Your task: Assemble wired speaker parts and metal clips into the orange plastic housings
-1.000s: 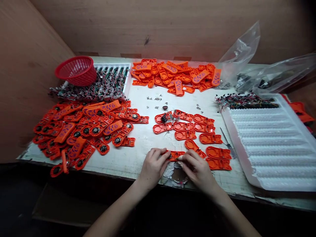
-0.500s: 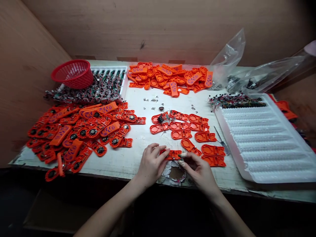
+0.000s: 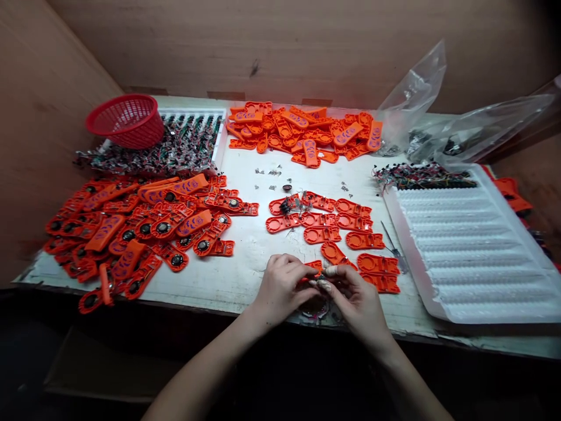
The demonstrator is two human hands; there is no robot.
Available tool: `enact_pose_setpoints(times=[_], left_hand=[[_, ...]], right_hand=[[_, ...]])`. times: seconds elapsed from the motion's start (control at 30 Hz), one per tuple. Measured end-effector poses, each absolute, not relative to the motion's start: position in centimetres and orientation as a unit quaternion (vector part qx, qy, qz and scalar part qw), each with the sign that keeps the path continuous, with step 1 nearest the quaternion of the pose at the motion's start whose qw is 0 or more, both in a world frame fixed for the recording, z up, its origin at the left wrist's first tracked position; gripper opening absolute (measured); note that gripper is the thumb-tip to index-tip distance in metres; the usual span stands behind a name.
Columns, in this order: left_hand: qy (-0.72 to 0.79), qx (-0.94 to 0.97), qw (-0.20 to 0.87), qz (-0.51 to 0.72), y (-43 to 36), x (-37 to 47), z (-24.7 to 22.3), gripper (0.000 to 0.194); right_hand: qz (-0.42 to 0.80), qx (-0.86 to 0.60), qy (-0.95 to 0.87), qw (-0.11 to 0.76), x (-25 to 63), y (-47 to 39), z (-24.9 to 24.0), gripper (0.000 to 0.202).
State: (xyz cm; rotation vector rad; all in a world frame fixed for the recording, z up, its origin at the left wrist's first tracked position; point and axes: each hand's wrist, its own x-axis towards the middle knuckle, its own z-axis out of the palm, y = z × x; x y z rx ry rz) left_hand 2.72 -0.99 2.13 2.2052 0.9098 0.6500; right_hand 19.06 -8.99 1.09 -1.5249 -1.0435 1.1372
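Near the table's front edge, my left hand [image 3: 283, 289] is closed around an orange plastic casing half [image 3: 314, 266], mostly hidden by its fingers. My right hand [image 3: 357, 298] pinches at the casing's right end, with wrappings on its thumb and finger. Something small and dark sits between the fingertips there, too small to name. Beneath the hands is a ragged-edged round hole [image 3: 313, 309] in the tabletop. Several open orange casing halves [image 3: 322, 235] lie in loose rows just beyond and to the right of my hands.
Left lies a heap of orange casings with round speakers [image 3: 162, 228]. Behind it, a red basket [image 3: 127, 123] rests on a tray of wired parts [image 3: 188, 140]. More casings [image 3: 302, 131] are piled at the back. Right are a screwdriver [image 3: 394, 250], a white ridged tray [image 3: 473, 251] and plastic bags [image 3: 414, 93].
My left hand has moved right and closed further over the casing, bringing both hands' fingertips together. The casing is now more hidden and tilted. The view has shifted slightly.
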Motion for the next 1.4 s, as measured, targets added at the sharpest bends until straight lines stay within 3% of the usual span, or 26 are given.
enact_pose_setpoints(times=[0.1, 0.3, 0.57, 0.8, 1.03, 1.4], left_hand=[[0.347, 0.844, 0.32, 0.255, -1.1, 2.8, 2.3, 0.009], [0.317, 0.865, 0.317, 0.228, -1.2, 2.7, 2.5, 0.017], [0.288, 0.911, 0.212, 0.207, -0.8, 2.2, 3.2, 0.019], [0.393, 0.826, 0.289, 0.283, -2.8, 1.5, 1.1, 0.027], [0.402, 0.824, 0.279, 0.284, -3.3, 1.8, -0.3, 0.008], [0.414, 0.812, 0.308, 0.272, -3.2, 2.0, -0.1, 0.008]], right_hand=[[0.48, -0.611, -0.407, 0.481, 19.0, -9.0, 1.5, 0.023], [0.419, -0.637, -0.536, 0.363, 19.1, -8.5, 2.1, 0.02], [0.35, -0.611, -0.635, 0.318, 19.8, -8.5, 2.1, 0.018], [0.358, -0.651, -0.604, 0.289, 19.8, -9.2, 1.8, 0.022], [0.327, -0.673, -0.608, 0.265, 19.6, -9.0, 1.3, 0.023], [0.301, -0.654, -0.652, 0.238, 19.5, -8.9, 1.5, 0.022]])
